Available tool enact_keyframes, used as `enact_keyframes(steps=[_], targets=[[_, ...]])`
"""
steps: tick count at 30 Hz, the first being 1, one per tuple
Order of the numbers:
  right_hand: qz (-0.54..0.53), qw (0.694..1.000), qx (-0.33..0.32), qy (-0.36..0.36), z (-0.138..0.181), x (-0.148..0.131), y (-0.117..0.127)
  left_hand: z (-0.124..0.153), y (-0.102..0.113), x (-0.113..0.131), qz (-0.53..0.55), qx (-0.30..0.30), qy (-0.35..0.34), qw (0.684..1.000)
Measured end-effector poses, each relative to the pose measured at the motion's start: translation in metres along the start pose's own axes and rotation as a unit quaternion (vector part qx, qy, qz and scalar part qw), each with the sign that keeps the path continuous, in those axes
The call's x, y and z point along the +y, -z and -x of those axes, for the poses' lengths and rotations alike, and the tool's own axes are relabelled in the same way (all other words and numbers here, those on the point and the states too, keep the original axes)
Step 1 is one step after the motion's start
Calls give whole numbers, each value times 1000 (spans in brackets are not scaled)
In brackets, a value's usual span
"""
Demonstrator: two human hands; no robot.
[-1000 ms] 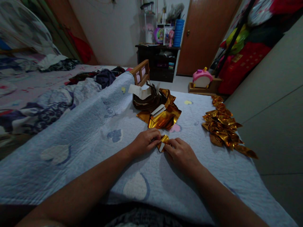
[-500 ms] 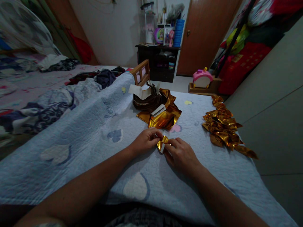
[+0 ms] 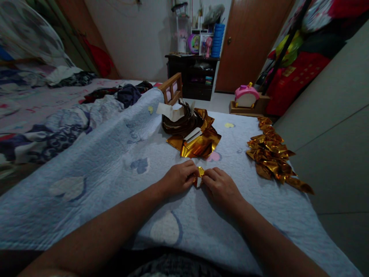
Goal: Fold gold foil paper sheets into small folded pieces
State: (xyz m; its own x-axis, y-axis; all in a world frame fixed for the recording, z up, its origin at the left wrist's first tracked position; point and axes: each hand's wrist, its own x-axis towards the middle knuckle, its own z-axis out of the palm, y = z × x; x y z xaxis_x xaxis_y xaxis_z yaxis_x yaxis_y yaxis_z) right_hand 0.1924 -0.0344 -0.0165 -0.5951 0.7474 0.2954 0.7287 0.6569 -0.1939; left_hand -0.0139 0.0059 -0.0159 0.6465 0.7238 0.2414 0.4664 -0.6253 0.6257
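Note:
Between my hands is a small folded piece of gold foil paper (image 3: 200, 171), gold with a patch of white backing showing. My left hand (image 3: 181, 176) is closed on its left side, fingers bent and pressed together. On its right side, my right hand (image 3: 220, 185) pinches the same piece; the fingertips hide part of it. Just beyond them lie loose gold foil sheets (image 3: 201, 145), partly creased, against a curled stack of foil paper (image 3: 177, 125) whose pale backing shows. A heap of folded gold foil pieces (image 3: 271, 154) lies to the right.
Everything rests on a pale blue quilted cover (image 3: 115, 200) with heart shapes. Rumpled clothes (image 3: 72, 123) lie to the left. Behind stand a small wooden rail (image 3: 172, 88), a dark cabinet (image 3: 191, 77) and a pink toy (image 3: 247, 95). A pale panel (image 3: 331, 146) borders the right side.
My left hand has shifted slightly down, its fingers now lower against the foil piece. The right fingers have closed in nearer its upper edge. Sheets and heap have not moved.

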Motion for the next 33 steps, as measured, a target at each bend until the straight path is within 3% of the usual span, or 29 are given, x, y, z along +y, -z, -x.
enact_keyframes(steps=[5,15,26,33], targets=[[-51,998,-7,-27,1,2,2,2,3,-2,-50,-30,6,998],[-150,986,36,-59,3,10,-1,2,20,1,-39,-84,-36,995],[-135,987,37,-84,4,12,-6,5,8,-12,-58,-48,-63,995],[-102,989,24,-101,4,16,-9,4,8,-8,-75,-43,-28,996]])
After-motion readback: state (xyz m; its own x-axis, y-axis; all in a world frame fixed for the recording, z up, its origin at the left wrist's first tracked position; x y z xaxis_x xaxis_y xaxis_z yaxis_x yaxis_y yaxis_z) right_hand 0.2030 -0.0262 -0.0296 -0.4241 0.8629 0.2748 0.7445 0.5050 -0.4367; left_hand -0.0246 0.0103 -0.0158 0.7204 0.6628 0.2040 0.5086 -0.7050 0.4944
